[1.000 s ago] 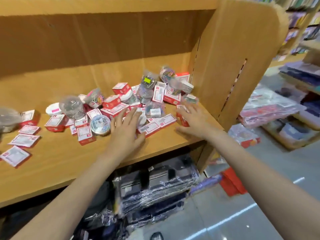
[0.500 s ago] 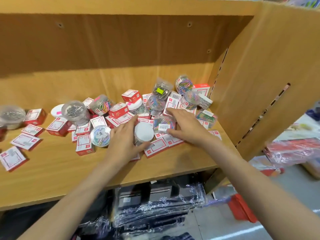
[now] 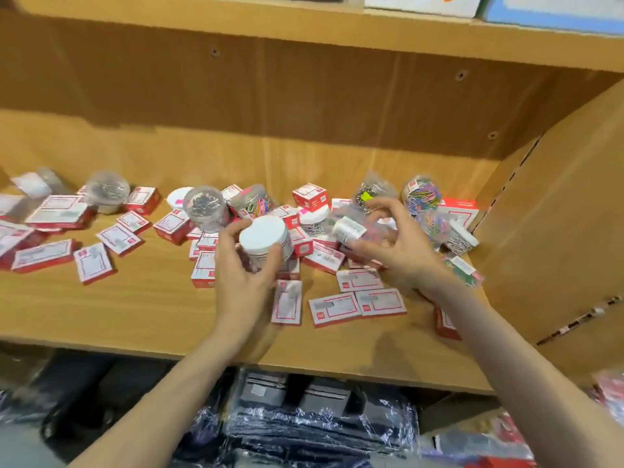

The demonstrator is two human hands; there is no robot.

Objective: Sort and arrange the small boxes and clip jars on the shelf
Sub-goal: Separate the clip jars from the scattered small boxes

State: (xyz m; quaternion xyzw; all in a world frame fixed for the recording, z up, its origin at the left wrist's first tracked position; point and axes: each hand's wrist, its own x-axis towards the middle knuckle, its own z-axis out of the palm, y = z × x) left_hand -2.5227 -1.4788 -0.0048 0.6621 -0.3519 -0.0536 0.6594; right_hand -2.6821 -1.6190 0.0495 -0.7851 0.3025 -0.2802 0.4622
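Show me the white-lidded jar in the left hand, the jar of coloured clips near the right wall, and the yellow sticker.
white-lidded jar (image 3: 263, 231): head view, on its white lid.
jar of coloured clips (image 3: 422, 196): head view, on its clear side.
yellow sticker (image 3: 365, 196): head view, on the sticker's face.

Plastic-wrapped dark packs (image 3: 314, 423) below

There is just one camera, worn on the person's head. It looks forward and down, from close up, into a wooden shelf (image 3: 135, 309). Both arms reach in from the bottom of the picture. The shelf's back wall fills the top, and its side wall (image 3: 557, 231) stands at the right. Wrapped packs (image 3: 320, 420) show below.
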